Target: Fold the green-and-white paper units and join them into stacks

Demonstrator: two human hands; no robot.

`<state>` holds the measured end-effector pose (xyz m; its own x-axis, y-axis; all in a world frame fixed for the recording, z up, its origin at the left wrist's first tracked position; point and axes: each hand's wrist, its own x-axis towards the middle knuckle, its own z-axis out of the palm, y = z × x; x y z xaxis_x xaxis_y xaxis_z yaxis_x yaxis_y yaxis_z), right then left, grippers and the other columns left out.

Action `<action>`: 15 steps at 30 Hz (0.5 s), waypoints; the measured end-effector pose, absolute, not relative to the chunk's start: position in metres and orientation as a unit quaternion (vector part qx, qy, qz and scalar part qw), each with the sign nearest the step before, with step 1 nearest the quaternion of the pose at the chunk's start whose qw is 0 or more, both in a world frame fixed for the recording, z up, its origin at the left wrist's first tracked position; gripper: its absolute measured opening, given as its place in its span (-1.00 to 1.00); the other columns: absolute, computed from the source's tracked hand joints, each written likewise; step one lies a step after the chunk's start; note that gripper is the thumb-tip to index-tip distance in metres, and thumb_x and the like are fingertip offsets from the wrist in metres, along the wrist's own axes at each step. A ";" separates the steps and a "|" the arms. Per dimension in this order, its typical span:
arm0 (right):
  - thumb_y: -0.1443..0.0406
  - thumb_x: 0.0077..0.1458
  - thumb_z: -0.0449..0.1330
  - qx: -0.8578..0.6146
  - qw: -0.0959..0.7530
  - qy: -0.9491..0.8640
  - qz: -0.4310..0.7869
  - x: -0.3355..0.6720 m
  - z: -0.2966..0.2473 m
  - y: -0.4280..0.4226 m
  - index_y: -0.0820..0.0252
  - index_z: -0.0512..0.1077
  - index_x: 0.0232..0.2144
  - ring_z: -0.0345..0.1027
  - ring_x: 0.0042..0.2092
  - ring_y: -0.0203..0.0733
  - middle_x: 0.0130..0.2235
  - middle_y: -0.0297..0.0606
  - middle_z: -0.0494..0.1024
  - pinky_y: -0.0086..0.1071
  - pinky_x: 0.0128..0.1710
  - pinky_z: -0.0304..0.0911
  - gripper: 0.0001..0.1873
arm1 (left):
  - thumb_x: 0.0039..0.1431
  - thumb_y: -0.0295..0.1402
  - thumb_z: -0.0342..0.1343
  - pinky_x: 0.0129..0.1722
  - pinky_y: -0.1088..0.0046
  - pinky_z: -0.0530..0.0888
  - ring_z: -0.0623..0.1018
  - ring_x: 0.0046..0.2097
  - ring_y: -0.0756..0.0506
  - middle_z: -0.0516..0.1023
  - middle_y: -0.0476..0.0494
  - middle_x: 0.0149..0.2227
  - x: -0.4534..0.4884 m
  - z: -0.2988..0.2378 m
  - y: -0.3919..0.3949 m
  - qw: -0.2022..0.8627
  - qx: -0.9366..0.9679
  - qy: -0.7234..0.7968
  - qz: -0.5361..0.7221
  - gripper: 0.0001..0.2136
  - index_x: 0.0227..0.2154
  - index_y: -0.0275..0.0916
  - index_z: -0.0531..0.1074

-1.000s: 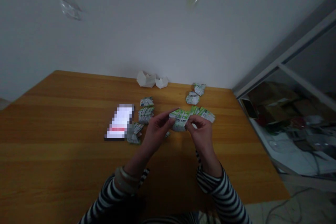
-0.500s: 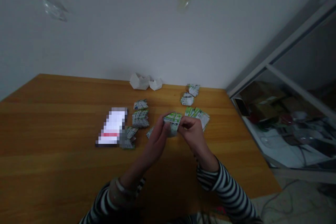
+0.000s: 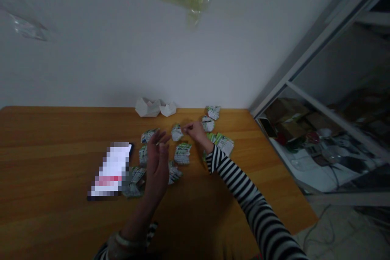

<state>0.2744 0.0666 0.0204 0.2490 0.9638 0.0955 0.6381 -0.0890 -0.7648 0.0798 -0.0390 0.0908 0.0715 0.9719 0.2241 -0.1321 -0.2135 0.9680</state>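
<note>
My right hand (image 3: 196, 131) reaches forward over the table, thumb and fingers pinched at the right edge of a small folded printed paper (image 3: 176, 133). Nearer to me, my left hand (image 3: 158, 162) is raised with its fingers apart and holds nothing. It partly hides folded papers on its left (image 3: 143, 155) and right (image 3: 174, 174). Another folded paper (image 3: 183, 153) lies between the two hands. Under the right wrist are flat printed sheets with green edges (image 3: 225, 144). Two more folded papers (image 3: 208, 124) sit beyond the right hand.
A phone (image 3: 111, 170) with a blurred screen lies left on the wooden table (image 3: 55, 162). White folded paper shapes (image 3: 148, 107) stand against the wall. A framed glass panel (image 3: 323, 118) borders the table's right side, with boxes (image 3: 289, 113) behind it.
The printed paper is no longer held between both hands. My right hand has moved forward to the table; my left has drawn back leftward and opened. The camera view has shifted.
</note>
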 end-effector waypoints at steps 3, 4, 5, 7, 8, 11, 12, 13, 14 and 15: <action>0.42 0.13 0.25 -0.727 0.322 -0.585 0.161 0.294 0.024 0.058 0.11 0.65 -0.27 0.54 -0.13 -0.10 -0.19 -0.22 0.70 -0.30 -0.08 0.34 -0.81 | 0.40 -0.06 -0.07 0.27 0.06 0.33 0.44 0.24 -0.20 0.30 -0.29 0.28 0.080 0.086 -0.036 0.486 0.566 0.391 0.539 -0.53 0.27 -0.09 0.16; 0.41 0.17 0.21 -0.736 0.310 -0.587 0.137 0.306 0.027 0.053 0.14 0.64 -0.21 0.51 -0.05 -0.06 -0.12 -0.15 0.68 -0.24 0.00 0.31 -0.79 | 0.40 -0.07 -0.06 0.25 0.08 0.35 0.44 0.23 -0.19 0.31 -0.29 0.27 0.079 0.086 -0.034 0.478 0.578 0.392 0.532 -0.54 0.26 -0.10 0.17; 0.40 0.20 0.18 -0.742 0.296 -0.590 0.115 0.320 0.030 0.049 0.18 0.62 -0.15 0.47 0.01 -0.02 -0.06 -0.09 0.65 -0.19 0.07 0.26 -0.76 | 0.40 -0.08 -0.05 0.23 0.10 0.38 0.44 0.23 -0.19 0.33 -0.29 0.25 0.079 0.087 -0.032 0.469 0.592 0.395 0.523 -0.55 0.25 -0.11 0.18; 0.38 0.20 0.22 -0.745 0.265 -0.606 0.086 0.346 0.037 0.042 0.22 0.60 -0.11 0.40 0.09 0.03 -0.01 -0.02 0.61 -0.15 0.16 0.18 -0.77 | 0.39 -0.10 -0.04 0.19 0.13 0.42 0.44 0.22 -0.19 0.39 -0.29 0.20 0.079 0.090 -0.026 0.452 0.619 0.398 0.503 -0.57 0.21 -0.15 0.21; 0.37 0.17 0.26 -0.744 0.249 -0.616 0.078 0.357 0.039 0.040 0.22 0.59 -0.11 0.38 0.10 0.04 0.00 -0.02 0.60 -0.14 0.17 0.16 -0.77 | 0.39 -0.11 -0.03 0.18 0.14 0.42 0.44 0.22 -0.19 0.40 -0.29 0.18 0.081 0.092 -0.023 0.448 0.630 0.397 0.494 -0.58 0.20 -0.17 0.22; 0.36 0.05 0.37 -0.737 0.206 -0.641 0.065 0.373 0.042 0.037 0.19 0.58 -0.13 0.37 0.08 0.06 -0.01 -0.05 0.58 -0.15 0.13 0.17 -0.72 | 0.37 -0.12 -0.02 0.20 0.09 0.40 0.44 0.21 -0.20 0.38 -0.31 0.20 0.095 0.094 -0.011 0.458 0.646 0.386 0.474 -0.58 0.19 -0.18 0.22; 0.36 0.03 0.38 -0.736 0.198 -0.645 0.060 0.373 0.042 0.036 0.18 0.58 -0.15 0.37 0.08 0.06 -0.01 -0.05 0.57 -0.14 0.11 0.17 -0.72 | 0.35 -0.13 0.00 0.19 0.06 0.41 0.44 0.20 -0.21 0.37 -0.32 0.20 0.101 0.092 -0.008 0.464 0.647 0.384 0.468 -0.57 0.18 -0.18 0.23; 0.37 0.03 0.38 -0.735 0.192 -0.648 0.055 0.371 0.040 0.034 0.18 0.58 -0.17 0.36 0.07 0.07 -0.02 -0.06 0.57 -0.13 0.10 0.17 -0.74 | 0.33 -0.13 0.02 0.16 0.04 0.42 0.45 0.19 -0.22 0.36 -0.33 0.20 0.108 0.090 -0.005 0.472 0.647 0.383 0.460 -0.57 0.17 -0.18 0.23; 0.37 0.04 0.37 -0.734 0.190 -0.651 0.051 0.369 0.039 0.032 0.17 0.58 -0.19 0.36 0.07 0.08 -0.03 -0.06 0.57 -0.12 0.09 0.17 -0.77 | 0.31 -0.14 0.04 0.13 0.03 0.45 0.46 0.18 -0.23 0.36 -0.34 0.19 0.116 0.086 -0.002 0.481 0.647 0.383 0.451 -0.57 0.16 -0.18 0.24; 0.36 0.05 0.36 -0.733 0.189 -0.651 0.048 0.366 0.036 0.028 0.18 0.57 -0.20 0.36 0.07 0.09 -0.03 -0.05 0.56 -0.11 0.08 0.17 -0.79 | 0.29 -0.16 0.05 0.10 0.04 0.47 0.47 0.17 -0.24 0.36 -0.35 0.19 0.123 0.081 0.000 0.490 0.646 0.384 0.441 -0.57 0.15 -0.19 0.24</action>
<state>0.3664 0.0275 0.0365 0.1467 0.9732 0.1770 0.9371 -0.0794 -0.3399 0.1229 0.0000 0.0809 0.3149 0.9292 0.1933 0.0643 -0.2241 0.9724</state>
